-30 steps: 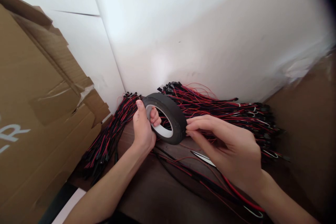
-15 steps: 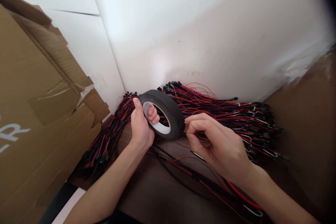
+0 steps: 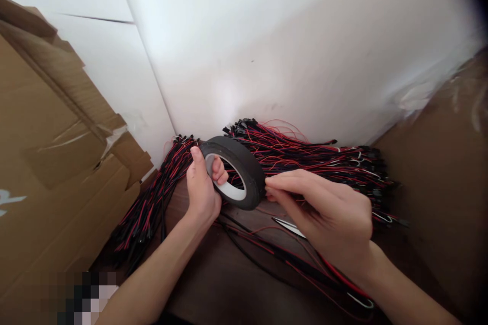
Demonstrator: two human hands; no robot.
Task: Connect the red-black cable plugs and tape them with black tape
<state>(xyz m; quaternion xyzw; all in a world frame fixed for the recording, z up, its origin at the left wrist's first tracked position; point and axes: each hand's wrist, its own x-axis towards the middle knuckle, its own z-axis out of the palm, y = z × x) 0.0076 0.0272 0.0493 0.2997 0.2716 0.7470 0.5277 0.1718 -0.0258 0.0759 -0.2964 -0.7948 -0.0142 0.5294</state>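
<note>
My left hand [image 3: 204, 177] grips a roll of black tape [image 3: 240, 167], its fingers passed through the white core and its thumb on the near rim. The roll is tilted, with its core facing me. At the roll's right side, my right hand [image 3: 324, 208] is closed in a pinch, fingertips against the tape's outer face. Whether a loose tape end lies between those fingertips is too small to see. Below the right hand, a pointed metal blade [image 3: 287, 226], like that of scissors, shows on the table; the rest of it is hidden behind the hand.
Red and black wires [image 3: 305, 155] with connectors are heaped behind the roll; another wire bundle [image 3: 152, 203] lies left. A long cable bundle [image 3: 267, 246] crosses the brown table [image 3: 224, 279]. Cardboard boxes stand left [image 3: 49, 137] and right [image 3: 450, 162], a white wall [image 3: 267, 35] behind.
My right hand's fingers have straightened and shifted slightly along the roll's edge, uncovering more of the blade. The left hand keeps its hold on the roll. The whole view has shifted a little.
</note>
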